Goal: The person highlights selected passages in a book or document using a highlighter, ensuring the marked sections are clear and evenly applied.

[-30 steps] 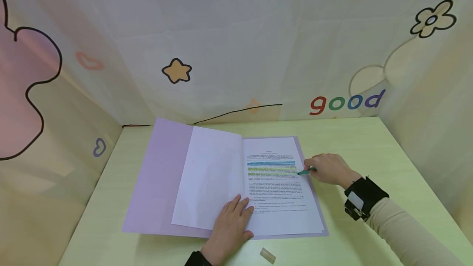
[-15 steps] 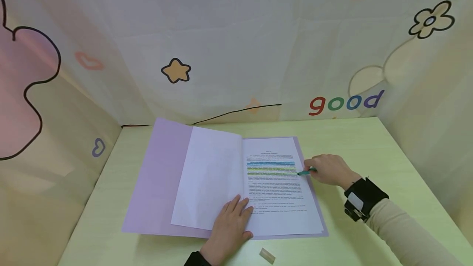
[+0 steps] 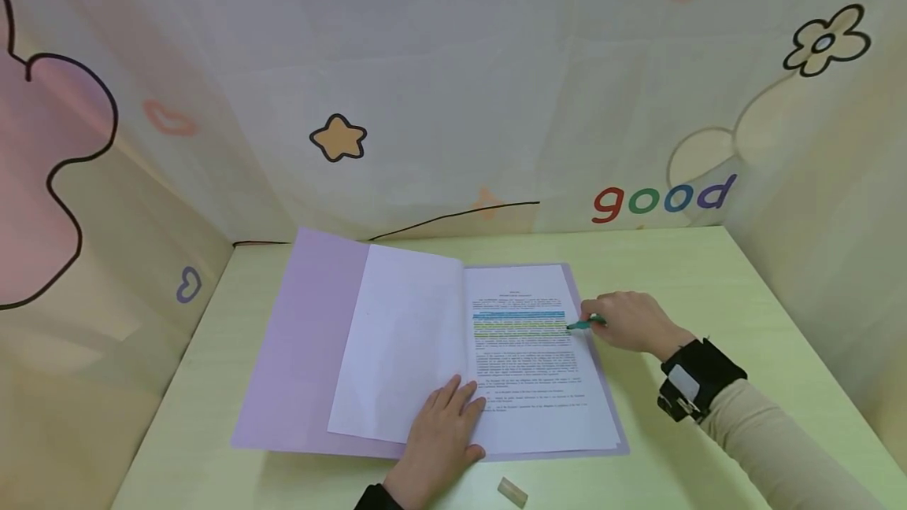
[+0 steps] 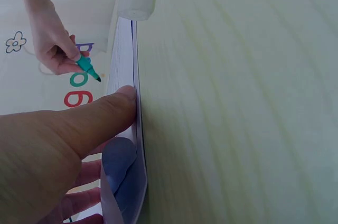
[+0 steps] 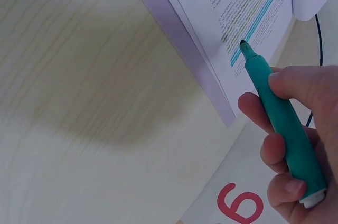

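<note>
In the head view my right hand (image 3: 633, 323) grips a teal highlighter (image 5: 282, 121), its dark tip right at the right end of the yellow-green marked lines. Thumb and fingers are curled round the barrel in the right wrist view. The printed page (image 3: 542, 431) lies on the right side of an opened purple folder (image 3: 301, 360) and carries a blue band above the yellow-green stripes. My left hand (image 3: 441, 427) rests with straight fingers on the lower inner edge of the pages. Its thumb (image 4: 113, 110) lies along the bottom edge of the paper stack in the left wrist view.
A short, pale cylinder (image 3: 513, 493) lies on the light wooden table (image 3: 680, 266) just below the folder. The turned-over white sheet (image 3: 400, 337) and folder cover slope up at the left. A printed cloth backdrop (image 3: 453, 101) stands behind and at both sides.
My right hand has shifted the highlighter tip slightly up and to the left at the line ends. The left hand and folder stay where they were.
</note>
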Motion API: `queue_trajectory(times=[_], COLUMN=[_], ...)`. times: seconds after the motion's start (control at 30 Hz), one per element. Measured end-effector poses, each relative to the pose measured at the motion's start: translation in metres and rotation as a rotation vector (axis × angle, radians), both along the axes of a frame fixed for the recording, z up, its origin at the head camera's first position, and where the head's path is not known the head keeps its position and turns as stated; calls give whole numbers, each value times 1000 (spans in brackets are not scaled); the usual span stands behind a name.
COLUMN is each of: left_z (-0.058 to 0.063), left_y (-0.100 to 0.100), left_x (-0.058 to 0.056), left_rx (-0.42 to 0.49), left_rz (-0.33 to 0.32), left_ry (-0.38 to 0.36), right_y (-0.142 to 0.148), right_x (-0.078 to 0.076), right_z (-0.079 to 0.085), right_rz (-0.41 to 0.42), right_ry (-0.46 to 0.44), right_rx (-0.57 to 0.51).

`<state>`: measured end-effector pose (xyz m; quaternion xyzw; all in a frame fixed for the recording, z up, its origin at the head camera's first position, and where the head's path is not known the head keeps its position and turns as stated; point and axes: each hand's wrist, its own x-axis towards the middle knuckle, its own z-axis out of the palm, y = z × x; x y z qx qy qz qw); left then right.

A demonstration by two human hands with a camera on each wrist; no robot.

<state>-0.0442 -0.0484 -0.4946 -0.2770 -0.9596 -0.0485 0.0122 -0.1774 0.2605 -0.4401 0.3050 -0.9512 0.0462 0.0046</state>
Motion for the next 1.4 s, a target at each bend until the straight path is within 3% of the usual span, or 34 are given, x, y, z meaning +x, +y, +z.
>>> queue_trajectory(times=[0.3,0.53,0.97,1.17,1.4], left_z=[-1,1,2,2,2], left_y=[0,1,2,1,0], left_x=[0,0,-1,-1,0], left_rx=[8,-10,-22,-34,-35], left_rz=[-4,-5,5,-1,-9], left_ry=[1,-11,-34,-16,6], right_y=[-22,-46,-82,-99,-111], right_x=[-1,-4,-4,-2,-2], right_z=[3,1,-5,-6,-8], right_rz=[30,116,182,210,228], right_ry=[-25,35,59,39,83], right_rx=[9,-6,-17,-36,-46])
